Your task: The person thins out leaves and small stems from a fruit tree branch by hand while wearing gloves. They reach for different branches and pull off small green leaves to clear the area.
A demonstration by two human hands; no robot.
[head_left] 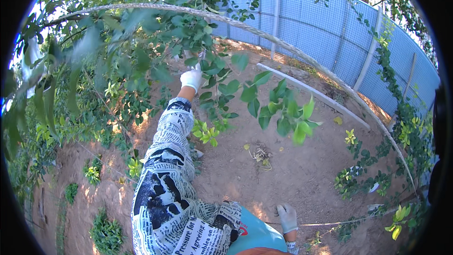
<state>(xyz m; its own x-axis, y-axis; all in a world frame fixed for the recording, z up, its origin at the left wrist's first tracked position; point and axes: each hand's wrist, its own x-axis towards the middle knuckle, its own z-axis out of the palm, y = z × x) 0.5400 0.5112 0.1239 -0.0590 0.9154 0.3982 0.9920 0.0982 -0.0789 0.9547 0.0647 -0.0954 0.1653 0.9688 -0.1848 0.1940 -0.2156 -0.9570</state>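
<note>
My left hand [191, 78], in a white glove, is raised among the green leaves [212, 67] of a leafy branch; its fingers are partly hidden, and what they touch cannot be made out. Something pale shows just above the fingertips. My right hand [287, 217], also gloved, hangs low beside the light blue cloth [258, 233] at my front, over bare soil. A thin cord [329, 224] runs near it at the lower right. Its fingers are bent a little, with nothing seen in them.
A thick rope [262, 33] arches across the view. Beyond stand a blue fence [308, 17] and a pale strip [315, 95] lying on the soil. Leafy branches [286, 113] hang ahead, dense foliage is at left, and climbing plants [389, 74] grow at right.
</note>
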